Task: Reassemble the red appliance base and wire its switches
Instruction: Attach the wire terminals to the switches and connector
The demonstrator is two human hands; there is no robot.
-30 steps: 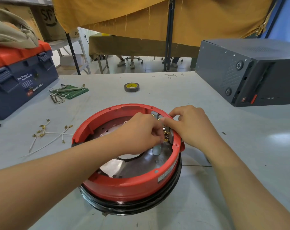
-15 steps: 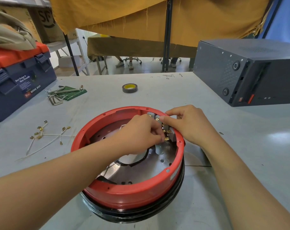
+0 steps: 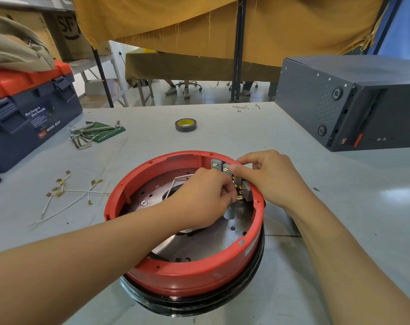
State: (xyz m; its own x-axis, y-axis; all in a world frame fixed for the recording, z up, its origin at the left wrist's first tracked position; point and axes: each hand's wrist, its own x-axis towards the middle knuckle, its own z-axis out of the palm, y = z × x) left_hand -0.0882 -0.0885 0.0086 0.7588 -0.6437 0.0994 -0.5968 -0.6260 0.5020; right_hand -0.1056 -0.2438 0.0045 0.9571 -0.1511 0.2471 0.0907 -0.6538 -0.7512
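Observation:
The round red appliance base (image 3: 187, 275) lies upside down on the grey table (image 3: 340, 207), over a black ring, with a metal plate inside. Grey switches (image 3: 217, 164) with brass terminals line its inner far-right wall. My left hand (image 3: 199, 198) reaches into the base, fingers curled and pinching a white wire (image 3: 173, 185) end at the terminals. My right hand (image 3: 267, 178) grips the rim and a switch from outside, thumb pressed on the switch top. The connector itself is hidden by my fingers.
Loose white wires with brass connectors (image 3: 68, 193) lie left of the base. Hex keys on a green pouch (image 3: 93, 133) and a tape roll (image 3: 186, 125) sit farther back. A blue and red toolbox (image 3: 28, 113) stands at left, a dark grey case (image 3: 354, 102) at right.
Both hands stay at the switches with only slight finger shifts. The camera view has shifted a little.

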